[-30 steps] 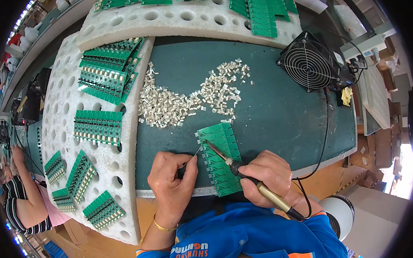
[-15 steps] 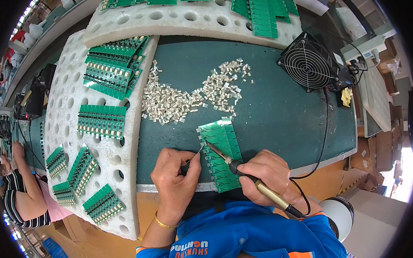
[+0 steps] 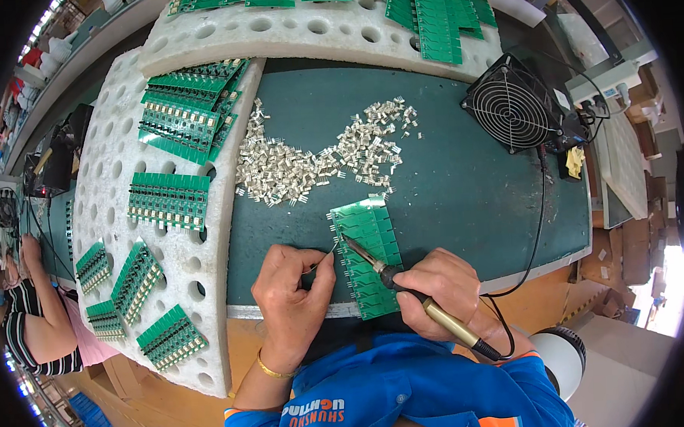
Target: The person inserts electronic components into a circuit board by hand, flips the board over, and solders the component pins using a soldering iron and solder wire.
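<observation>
A green circuit board panel [image 3: 371, 266] lies at the front edge of the dark green bench, with small pins along its left side. My right hand [image 3: 437, 289] grips a soldering iron [image 3: 452, 320] with a gold and black handle; its tip rests at the panel's upper left edge. Beside that edge, my left hand [image 3: 293, 288] pinches a thin solder wire [image 3: 333, 247], its end close to the iron's tip. Just beyond the panel lies a heap of small white connectors [image 3: 287, 170].
White foam boards [image 3: 192, 266] with round holes stand at the left and back, carrying several green circuit boards [image 3: 170, 200]. A black fan [image 3: 510, 107] stands at the right. The iron's cord [image 3: 539, 220] runs across the bench. Another person's arm [image 3: 48, 303] shows at far left.
Almost nothing differs. The iron's tip and the solder wire stay near the same spot on the panel's left edge.
</observation>
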`<state>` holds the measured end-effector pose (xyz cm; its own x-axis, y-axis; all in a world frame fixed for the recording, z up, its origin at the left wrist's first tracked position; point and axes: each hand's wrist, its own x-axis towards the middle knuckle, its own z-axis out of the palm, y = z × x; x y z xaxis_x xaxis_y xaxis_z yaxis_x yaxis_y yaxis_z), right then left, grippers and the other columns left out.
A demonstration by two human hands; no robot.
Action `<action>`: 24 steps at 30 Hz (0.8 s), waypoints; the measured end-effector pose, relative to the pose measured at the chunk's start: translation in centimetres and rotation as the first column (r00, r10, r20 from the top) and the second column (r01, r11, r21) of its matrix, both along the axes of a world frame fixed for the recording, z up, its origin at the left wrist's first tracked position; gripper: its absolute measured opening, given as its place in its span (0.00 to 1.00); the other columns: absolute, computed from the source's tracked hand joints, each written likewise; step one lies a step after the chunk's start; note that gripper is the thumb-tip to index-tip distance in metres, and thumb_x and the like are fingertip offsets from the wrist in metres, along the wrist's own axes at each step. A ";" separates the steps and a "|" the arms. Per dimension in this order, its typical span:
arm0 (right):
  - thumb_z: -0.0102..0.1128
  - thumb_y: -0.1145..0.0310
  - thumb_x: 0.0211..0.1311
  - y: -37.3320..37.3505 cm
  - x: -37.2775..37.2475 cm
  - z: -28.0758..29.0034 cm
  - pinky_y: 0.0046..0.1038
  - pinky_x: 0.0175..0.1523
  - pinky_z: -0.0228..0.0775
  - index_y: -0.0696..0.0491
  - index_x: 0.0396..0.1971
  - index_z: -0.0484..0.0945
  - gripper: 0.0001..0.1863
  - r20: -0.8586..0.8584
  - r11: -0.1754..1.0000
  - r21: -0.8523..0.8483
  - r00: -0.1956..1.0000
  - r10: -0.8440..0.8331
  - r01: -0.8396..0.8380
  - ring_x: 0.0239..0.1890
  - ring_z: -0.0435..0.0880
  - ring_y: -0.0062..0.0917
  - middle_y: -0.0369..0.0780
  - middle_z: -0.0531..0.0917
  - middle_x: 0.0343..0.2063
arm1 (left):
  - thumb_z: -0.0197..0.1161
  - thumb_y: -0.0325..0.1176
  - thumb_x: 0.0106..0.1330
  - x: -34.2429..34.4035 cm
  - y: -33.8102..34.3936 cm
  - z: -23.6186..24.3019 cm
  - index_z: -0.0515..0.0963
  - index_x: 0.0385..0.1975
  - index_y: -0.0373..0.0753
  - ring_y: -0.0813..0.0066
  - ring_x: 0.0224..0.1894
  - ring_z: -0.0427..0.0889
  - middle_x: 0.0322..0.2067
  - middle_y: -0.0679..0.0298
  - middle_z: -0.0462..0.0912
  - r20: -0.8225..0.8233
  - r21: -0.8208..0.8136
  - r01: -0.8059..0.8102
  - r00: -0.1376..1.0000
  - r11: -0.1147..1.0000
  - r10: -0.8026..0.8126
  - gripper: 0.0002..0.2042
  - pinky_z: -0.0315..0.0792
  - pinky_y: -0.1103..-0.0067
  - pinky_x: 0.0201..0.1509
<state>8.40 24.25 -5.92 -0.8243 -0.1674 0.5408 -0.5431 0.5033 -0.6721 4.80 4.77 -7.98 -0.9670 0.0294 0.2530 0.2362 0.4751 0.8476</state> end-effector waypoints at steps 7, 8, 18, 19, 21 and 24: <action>0.67 0.79 0.40 0.1 0.0 0.0 0.29 0.24 0.68 0.58 0.34 0.79 0.16 0.004 1.000 0.006 1.000 0.002 -0.002 0.18 0.77 0.30 0.40 0.79 0.21 | 0.69 0.20 0.50 0.0 0.1 0.0 0.78 0.22 0.35 0.80 0.21 0.68 0.20 0.66 0.72 -0.012 -0.014 -0.001 1.000 1.000 0.001 0.05 0.60 0.83 0.22; 0.67 0.79 0.40 0.1 0.0 0.0 0.29 0.24 0.68 0.58 0.34 0.79 0.16 0.004 1.000 0.005 1.000 0.001 -0.001 0.18 0.77 0.30 0.40 0.79 0.21 | 0.69 0.20 0.50 -0.1 0.1 0.0 0.79 0.22 0.36 0.80 0.21 0.68 0.20 0.66 0.72 -0.020 -0.020 0.001 1.000 1.000 -0.002 0.05 0.60 0.83 0.22; 0.67 0.79 0.40 0.0 -0.2 0.0 0.28 0.24 0.67 0.57 0.34 0.78 0.16 0.002 1.000 0.002 1.000 0.005 -0.005 0.18 0.77 0.29 0.40 0.79 0.21 | 0.69 0.20 0.50 -0.1 0.3 0.1 0.79 0.22 0.36 0.80 0.21 0.68 0.20 0.66 0.72 -0.005 -0.035 0.003 1.000 0.999 -0.003 0.05 0.60 0.82 0.22; 0.67 0.79 0.39 0.0 -0.2 0.0 0.28 0.24 0.67 0.57 0.34 0.78 0.16 -0.001 1.000 0.005 1.000 0.007 -0.007 0.18 0.77 0.29 0.40 0.79 0.21 | 0.69 0.20 0.50 -0.1 0.3 0.1 0.79 0.22 0.36 0.80 0.21 0.68 0.20 0.66 0.72 -0.007 -0.035 0.002 1.000 0.999 -0.002 0.05 0.60 0.82 0.22; 0.67 0.79 0.39 0.1 -0.2 0.0 0.28 0.24 0.67 0.57 0.34 0.78 0.16 0.003 1.000 0.005 1.000 0.008 -0.008 0.18 0.77 0.29 0.40 0.79 0.21 | 0.69 0.20 0.50 -0.1 0.4 0.1 0.79 0.22 0.36 0.79 0.21 0.68 0.19 0.66 0.72 -0.010 -0.034 0.002 1.000 0.999 -0.002 0.05 0.60 0.82 0.22; 0.67 0.79 0.39 0.1 -0.2 0.0 0.28 0.24 0.67 0.57 0.34 0.78 0.16 0.006 1.000 0.005 1.000 0.011 -0.011 0.18 0.77 0.29 0.39 0.79 0.21 | 0.69 0.20 0.50 -0.2 0.4 0.1 0.79 0.22 0.36 0.79 0.20 0.68 0.19 0.65 0.72 -0.017 -0.024 -0.001 1.000 1.000 0.001 0.05 0.60 0.82 0.22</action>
<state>8.23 24.32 -5.89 -0.8258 -0.1796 0.5347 -0.5446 0.5005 -0.6730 4.62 5.18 -7.92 -0.9627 0.0345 0.2682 0.2496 0.4951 0.8322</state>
